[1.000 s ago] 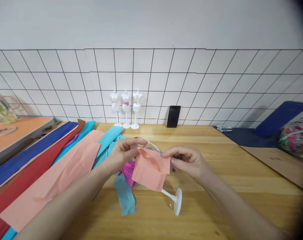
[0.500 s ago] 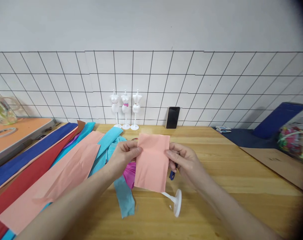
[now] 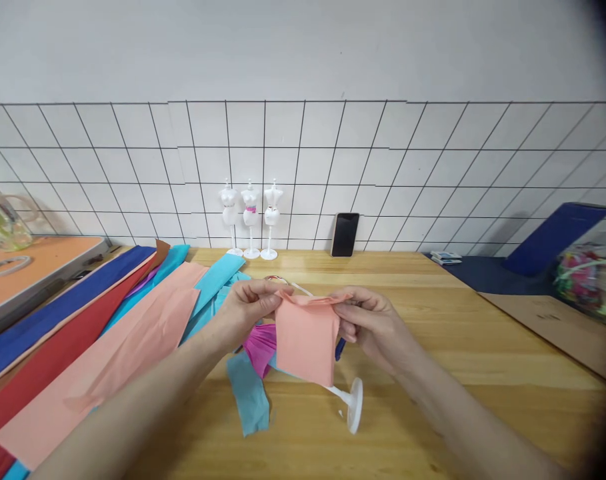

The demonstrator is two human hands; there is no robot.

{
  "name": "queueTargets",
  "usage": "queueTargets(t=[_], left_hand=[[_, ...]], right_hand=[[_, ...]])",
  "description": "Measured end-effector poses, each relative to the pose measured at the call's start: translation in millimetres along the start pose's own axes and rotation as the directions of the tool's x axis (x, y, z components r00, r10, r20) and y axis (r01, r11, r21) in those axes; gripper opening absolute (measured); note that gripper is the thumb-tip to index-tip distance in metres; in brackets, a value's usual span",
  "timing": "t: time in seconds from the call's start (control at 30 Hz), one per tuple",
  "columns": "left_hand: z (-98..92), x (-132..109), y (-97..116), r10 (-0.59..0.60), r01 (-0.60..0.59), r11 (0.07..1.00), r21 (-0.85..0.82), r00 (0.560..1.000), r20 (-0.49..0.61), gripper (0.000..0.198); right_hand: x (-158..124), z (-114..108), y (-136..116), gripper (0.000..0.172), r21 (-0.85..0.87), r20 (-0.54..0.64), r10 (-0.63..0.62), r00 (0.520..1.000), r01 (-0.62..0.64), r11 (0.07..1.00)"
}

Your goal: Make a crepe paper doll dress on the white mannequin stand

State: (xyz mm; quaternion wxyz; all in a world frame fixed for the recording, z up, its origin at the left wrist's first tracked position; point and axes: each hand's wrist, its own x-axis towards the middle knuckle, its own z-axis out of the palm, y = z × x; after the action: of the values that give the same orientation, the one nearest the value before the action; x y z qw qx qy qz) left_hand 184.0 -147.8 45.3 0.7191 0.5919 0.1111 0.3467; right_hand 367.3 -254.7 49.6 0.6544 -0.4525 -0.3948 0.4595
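Note:
Both hands hold a small peach-pink paper sheet point(image 3: 305, 340) above the wooden table point(image 3: 433, 400). My left hand point(image 3: 250, 308) pinches its upper left corner, my right hand point(image 3: 367, 321) pinches the upper right edge, and the top edge is folded over toward me. Behind and under the sheet lies a white mannequin stand point(image 3: 350, 402) on its side, wrapped in magenta paper point(image 3: 260, 347), with a teal paper scrap point(image 3: 250, 393) beside it. A blue object point(image 3: 339, 348) shows partly under my right hand.
Long paper strips lie at left: navy point(image 3: 47, 313), red point(image 3: 43, 373), peach point(image 3: 107, 360) and teal point(image 3: 213, 287). Three small white mannequins point(image 3: 251, 217) and a black phone point(image 3: 345, 234) stand against the gridded wall. A navy folder point(image 3: 553, 240) and a bag of coloured bits point(image 3: 590, 277) sit at right.
Half a second ago the sheet was held up flat and upright; now its top edge is bent over and the sheet sits lower. Both hands stay pinched on it.

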Motion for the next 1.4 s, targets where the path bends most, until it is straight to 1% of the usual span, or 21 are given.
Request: queueTargets(t=[0.1, 0.17, 0.27, 0.33, 0.4, 0.43, 0.5, 0.53, 0.57, 0.63, 0.7, 0.77, 0.83, 0.9, 0.97, 1.07, 1.17, 1.33, 1.4], left_hand=[[-4.1, -0.6, 2.9, 0.014, -0.019, 0.995, 0.094, 0.999, 0.053, 0.017], [-6.3, -1.1, 5.1, -0.005, -0.003, 0.993, 0.122, 0.998, 0.067, 0.016], [-8.4, -1.7, 7.5, -0.057, 0.051, 0.995, 0.09, 0.996, 0.063, 0.016], [-7.5, -2.0, 8.5, -0.087, 0.083, 0.994, 0.065, 0.994, 0.062, 0.022], [-3.7, -2.5, 9.1, -0.089, 0.087, 0.995, 0.053, 0.995, 0.04, 0.033], [-0.8, -2.9, 9.4, -0.08, 0.079, 0.995, 0.056, 0.997, 0.009, 0.036], [5.8, -3.6, 9.3, -0.072, 0.078, 0.993, 0.086, 0.995, -0.072, 0.032], [9.0, -3.9, 8.8, -0.088, 0.099, 0.99, 0.101, 0.991, -0.105, 0.03], [11.6, -4.2, 8.1, -0.122, 0.136, 0.985, 0.105, 0.984, -0.127, 0.032], [15.0, -4.5, 5.7, -0.217, 0.228, 0.97, 0.081, 0.969, -0.121, 0.036], [16.1, -4.6, 2.9, -0.27, 0.277, 0.959, 0.065, 0.957, -0.109, 0.033], [16.2, -4.7, 0.8, -0.252, 0.263, 0.961, 0.082, 0.96, -0.124, 0.032], [16.0, -5.1, -0.2, -0.226, 0.239, 0.966, 0.093, 0.965, -0.136, 0.031], [15.7, -5.5, -0.6, -0.222, 0.234, 0.968, 0.087, 0.967, -0.128, 0.03], [15.0, -5.6, -0.6, -0.224, 0.234, 0.969, 0.085, 0.968, -0.116, 0.029], [13.5, -4.5, -0.2, -0.229, 0.237, 0.968, 0.077, 0.968, -0.103, 0.031], [12.3, -2.4, 0.8, -0.235, 0.245, 0.966, 0.085, 0.965, -0.116, 0.035], [9.9, -0.1, 1.1, -0.154, 0.189, 0.955, 0.229, 0.975, -0.159, 0.04], [9.3, -0.2, 0.8, -0.146, 0.18, 0.954, 0.239, 0.977, -0.152, 0.037]], right_hand=[[-0.2, -3.9, -0.7, 0.01, 0.013, 0.021, -0.006, 1.0, 0.006, 1.0], [-1.1, -7.0, -1.4, 0.01, -0.033, 0.047, -0.023, 0.999, 0.025, 0.999], [-2.9, -9.8, -2.7, 0.017, -0.132, 0.11, -0.074, 0.991, 0.089, 0.987], [-4.0, -8.7, -3.1, 0.022, -0.187, 0.127, -0.111, 0.986, 0.133, 0.973], [-4.9, -5.0, -2.7, 0.023, -0.262, 0.102, -0.132, 0.986, 0.155, 0.953], [-5.3, -2.5, -2.2, 0.022, -0.308, 0.082, -0.143, 0.986, 0.161, 0.938], [-5.9, 3.0, -0.9, 0.019, -0.402, 0.041, -0.176, 0.984, 0.177, 0.898], [-6.2, 5.4, -0.3, 0.017, -0.443, 0.019, -0.202, 0.979, 0.189, 0.876], [-6.5, 7.5, 0.1, 0.016, -0.477, -0.002, -0.23, 0.973, 0.201, 0.855], [-7.1, 10.0, -0.2, 0.012, -0.521, -0.04, -0.278, 0.96, 0.218, 0.826], [-7.7, 10.8, -2.1, 0.017, -0.53, -0.065, -0.295, 0.953, 0.217, 0.819], [-8.1, 10.4, -5.4, 0.029, -0.522, -0.059, -0.274, 0.96, 0.205, 0.828], [-8.0, 9.5, -8.7, 0.038, -0.506, -0.026, -0.207, 0.978, 0.166, 0.847], [-7.3, 8.5, -10.7, 0.033, -0.485, 0.03, -0.108, 0.994, 0.109, 0.868], [-6.4, 7.1, -10.8, 0.024, -0.477, 0.063, -0.047, 0.997, 0.071, 0.876], [-4.9, 4.6, -9.0, 0.024, -0.499, 0.031, -0.042, 0.999, 0.052, 0.865], [-3.3, 2.6, -7.8, 0.023, -0.504, -0.007, -0.038, 0.999, 0.03, 0.863], [-1.9, 3.4, -6.6, 0.026, -0.541, -0.018, -0.03, 0.999, 0.016, 0.841], [-2.5, 5.4, -6.1, 0.026, -0.553, -0.025, -0.043, 0.999, 0.022, 0.833]])
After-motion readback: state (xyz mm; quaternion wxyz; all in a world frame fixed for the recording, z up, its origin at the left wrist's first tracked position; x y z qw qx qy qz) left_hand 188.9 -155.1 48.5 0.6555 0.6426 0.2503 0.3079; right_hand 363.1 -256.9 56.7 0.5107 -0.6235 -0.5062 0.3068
